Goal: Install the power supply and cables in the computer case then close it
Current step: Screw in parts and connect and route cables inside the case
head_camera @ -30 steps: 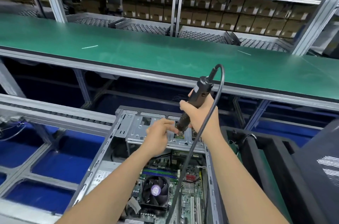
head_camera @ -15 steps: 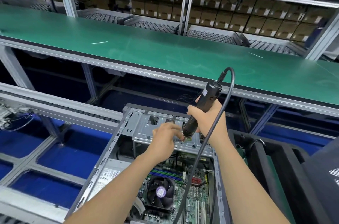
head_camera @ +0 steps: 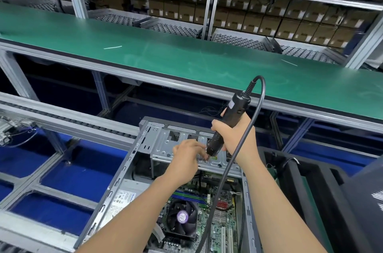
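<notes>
A: So, where is the grey metal computer case (head_camera: 123, 169)?
B: Low in the middle of the view, lying with its open side up, in front of the long green bench (head_camera: 186, 61).
A: And the power supply?
B: A silver power supply box (head_camera: 121, 201) with a white label sits inside the case against its left wall. It is beside the green motherboard (head_camera: 219, 230) and its round black cooling fan (head_camera: 182, 217).
A: What about the right hand (head_camera: 235, 138)?
B: Its fingers are wrapped round a black electric screwdriver (head_camera: 233, 115). The tool is tilted, tip down at the silver perforated metal bracket (head_camera: 163, 147) across the far end of the case. A black cable (head_camera: 257, 120) loops out of the tool's top and runs down over the motherboard.
A: The left hand (head_camera: 185, 155)?
B: Its fingers are curled close together right at the screwdriver's tip, just over the bracket. Whether they pinch a screw there I cannot tell; it is too small to see.
A: Anything around?
B: There are rows of brown cardboard boxes (head_camera: 290, 24) on metal shelves behind the bench. A grey roller track (head_camera: 62, 115) lies to the left, and a black foam tray (head_camera: 306, 186) sits right of the case.
</notes>
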The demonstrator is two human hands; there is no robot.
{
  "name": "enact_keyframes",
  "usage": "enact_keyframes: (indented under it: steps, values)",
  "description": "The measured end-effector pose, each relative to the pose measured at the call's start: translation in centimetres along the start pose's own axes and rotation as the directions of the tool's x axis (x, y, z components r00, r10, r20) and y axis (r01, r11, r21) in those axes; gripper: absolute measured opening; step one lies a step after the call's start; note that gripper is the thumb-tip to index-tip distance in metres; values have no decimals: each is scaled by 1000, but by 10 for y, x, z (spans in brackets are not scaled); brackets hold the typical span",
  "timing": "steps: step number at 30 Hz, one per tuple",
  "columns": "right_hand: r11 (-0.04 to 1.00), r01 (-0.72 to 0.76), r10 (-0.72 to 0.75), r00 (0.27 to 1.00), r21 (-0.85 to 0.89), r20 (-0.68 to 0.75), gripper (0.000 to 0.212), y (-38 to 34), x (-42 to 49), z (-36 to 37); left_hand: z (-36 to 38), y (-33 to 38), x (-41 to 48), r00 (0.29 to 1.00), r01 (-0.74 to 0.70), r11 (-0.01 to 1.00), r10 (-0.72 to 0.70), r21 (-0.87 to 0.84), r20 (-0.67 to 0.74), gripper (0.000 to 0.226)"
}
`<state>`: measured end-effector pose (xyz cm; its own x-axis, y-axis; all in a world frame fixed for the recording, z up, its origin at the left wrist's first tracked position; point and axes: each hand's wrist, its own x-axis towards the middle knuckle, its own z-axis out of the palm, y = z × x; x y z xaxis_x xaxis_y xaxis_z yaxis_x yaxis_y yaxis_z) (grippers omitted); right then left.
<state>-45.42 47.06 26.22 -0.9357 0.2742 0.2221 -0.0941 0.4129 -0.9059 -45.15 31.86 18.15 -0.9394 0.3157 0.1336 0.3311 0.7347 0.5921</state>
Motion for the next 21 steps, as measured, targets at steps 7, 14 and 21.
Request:
enact_keyframes:
  steps: [7, 14, 21]
  values:
    - [1000, -1, 1, 1000, 19, 15, 31, -1, 0, 1, 0, -2, -1, 1000, -9, 1000, 8, -23, -7, 45]
    - [1000, 1, -2, 999, 20, 36, 36, 1, -2, 2, 3, -6, -1, 999, -44, 997, 41, -66, -35, 49]
    - [999, 14, -16, 998, 35, 60, 37, -5, -4, 2, 6, -11, 1, 996, -38, 984, 22, -176, -90, 57]
